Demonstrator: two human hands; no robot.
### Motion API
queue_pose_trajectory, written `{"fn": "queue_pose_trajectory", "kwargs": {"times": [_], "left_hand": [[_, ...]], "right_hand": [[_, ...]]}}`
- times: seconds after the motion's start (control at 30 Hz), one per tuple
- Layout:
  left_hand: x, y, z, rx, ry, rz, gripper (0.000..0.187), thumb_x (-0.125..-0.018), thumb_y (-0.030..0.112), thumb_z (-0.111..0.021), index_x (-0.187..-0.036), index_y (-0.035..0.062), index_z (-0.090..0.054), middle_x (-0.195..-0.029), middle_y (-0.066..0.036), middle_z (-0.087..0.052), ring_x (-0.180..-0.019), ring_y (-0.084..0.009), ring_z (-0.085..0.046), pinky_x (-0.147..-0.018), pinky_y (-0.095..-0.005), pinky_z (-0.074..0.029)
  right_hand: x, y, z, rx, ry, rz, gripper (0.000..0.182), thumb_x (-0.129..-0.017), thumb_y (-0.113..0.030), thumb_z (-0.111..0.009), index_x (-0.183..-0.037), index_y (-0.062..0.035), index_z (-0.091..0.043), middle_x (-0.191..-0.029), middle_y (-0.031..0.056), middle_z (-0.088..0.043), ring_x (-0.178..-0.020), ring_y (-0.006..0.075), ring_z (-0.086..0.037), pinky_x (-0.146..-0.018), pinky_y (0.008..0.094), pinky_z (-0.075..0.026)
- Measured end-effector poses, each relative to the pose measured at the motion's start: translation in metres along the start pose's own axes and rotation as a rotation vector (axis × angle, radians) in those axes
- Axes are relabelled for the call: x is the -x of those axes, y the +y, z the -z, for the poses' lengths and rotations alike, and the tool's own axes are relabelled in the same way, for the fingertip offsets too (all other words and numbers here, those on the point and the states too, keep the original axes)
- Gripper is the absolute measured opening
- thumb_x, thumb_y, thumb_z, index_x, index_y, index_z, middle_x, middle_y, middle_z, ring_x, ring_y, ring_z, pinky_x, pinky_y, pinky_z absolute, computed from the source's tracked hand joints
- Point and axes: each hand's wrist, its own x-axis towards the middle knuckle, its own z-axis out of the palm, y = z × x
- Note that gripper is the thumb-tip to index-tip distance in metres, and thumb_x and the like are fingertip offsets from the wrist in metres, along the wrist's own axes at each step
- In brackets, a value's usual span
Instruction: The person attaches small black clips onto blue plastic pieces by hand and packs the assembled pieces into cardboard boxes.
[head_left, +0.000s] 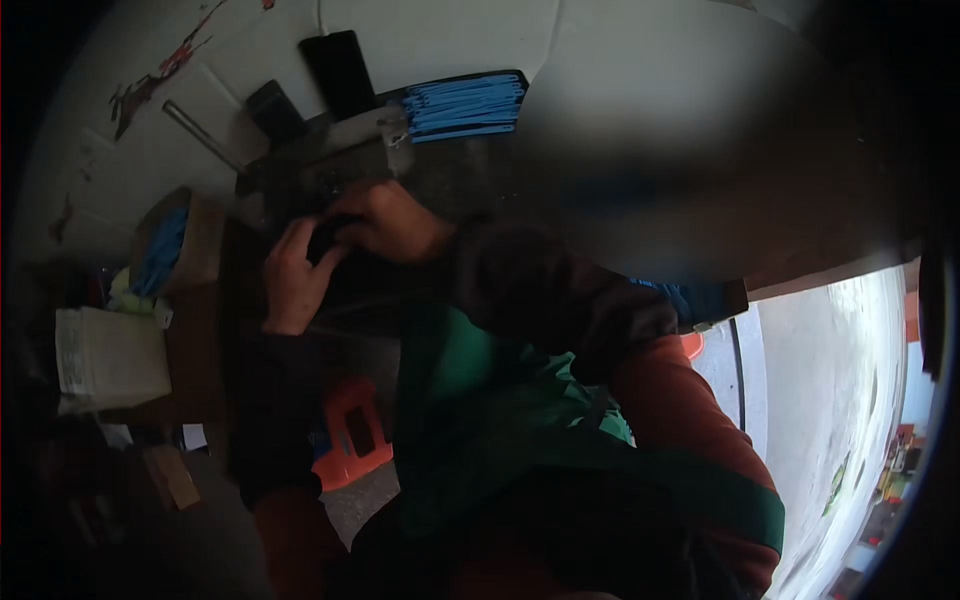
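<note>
Both of my hands meet over the dark work surface, left of the middle of the head view. My left hand [296, 278] has its fingers and thumb curved around a small black object [325, 240]. My right hand [388, 222] reaches in from the right, its fingers bent onto the same object. What the object is stays unclear in the dim light. Behind the hands lies a dark plate [430, 175], and beyond it a stack of blue strips [465, 105] sits in a dark tray.
A black phone-like slab [338, 75] and a smaller dark block [275, 112] stand at the back. Boxes at the left include one with blue pieces [163, 250] and a white container [115, 355]. An orange stool [355, 430] is below. A blurred pale shape covers the upper right.
</note>
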Motion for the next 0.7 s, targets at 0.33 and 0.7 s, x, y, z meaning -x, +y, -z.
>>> {"fn": "queue_pose_trajectory", "kwargs": {"times": [0.33, 0.7], "left_hand": [[0.005, -0.021, -0.003, 0.225, 0.191, 0.046, 0.028, -0.081, 0.016, -0.068, -0.1, -0.0021, -0.057, -0.092, -0.019, -0.062, -0.082, -0.0345, -0.062, -0.065, -0.0366, -0.047], [0.007, -0.018, 0.004, 0.613, 0.338, 0.21, 0.019, -0.093, 0.017, -0.055, -0.094, -0.0003, -0.062, -0.092, -0.005, -0.065, -0.088, -0.0125, -0.058, -0.085, -0.027, -0.043]], "right_hand": [[0.008, -0.005, 0.022, 0.195, -0.158, -0.148, 0.051, -0.077, -0.013, -0.069, -0.123, -0.0003, -0.052, -0.114, 0.0176, -0.056, -0.107, 0.0342, -0.053, -0.089, 0.039, -0.043], [0.003, -0.006, -0.018, 0.635, -0.325, 0.212, 0.058, -0.09, -0.041, -0.048, -0.131, -0.0004, -0.043, -0.138, 0.0151, -0.039, -0.131, 0.0308, -0.033, -0.104, 0.0518, -0.027]]}}
